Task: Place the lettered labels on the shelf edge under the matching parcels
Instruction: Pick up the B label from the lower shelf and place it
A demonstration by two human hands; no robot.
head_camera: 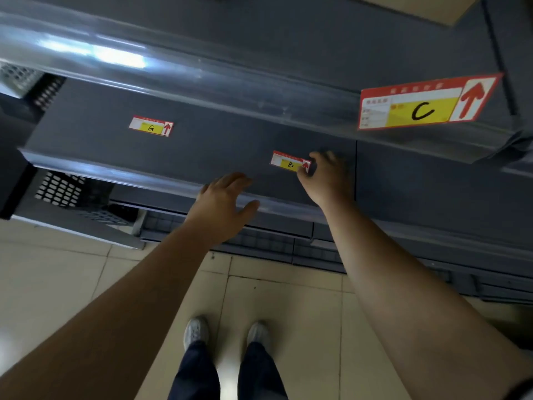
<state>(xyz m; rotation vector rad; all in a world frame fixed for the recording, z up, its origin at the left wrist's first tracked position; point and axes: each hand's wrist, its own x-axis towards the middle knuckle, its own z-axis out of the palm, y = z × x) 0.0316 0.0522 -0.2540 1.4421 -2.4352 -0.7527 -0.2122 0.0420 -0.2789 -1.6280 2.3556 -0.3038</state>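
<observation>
A small red-and-yellow label marked B (288, 163) lies on the dark grey lower shelf (225, 145). My right hand (324, 176) pinches its right end with curled fingers. My left hand (223, 203) hovers with straight spread fingers over the clear front edge strip (161, 180) of that shelf and holds nothing. A second label marked G (150, 126) lies flat further left on the same shelf. A larger label marked C (427, 101) with a red arrow sits in the clear edge strip of the shelf above, at the right.
A cardboard parcel corner (418, 7) shows on the upper shelf at the top right. Perforated grey shelf panels (60, 189) lie at the lower left. Below are beige floor tiles (282, 307) and my two shoes (227, 333).
</observation>
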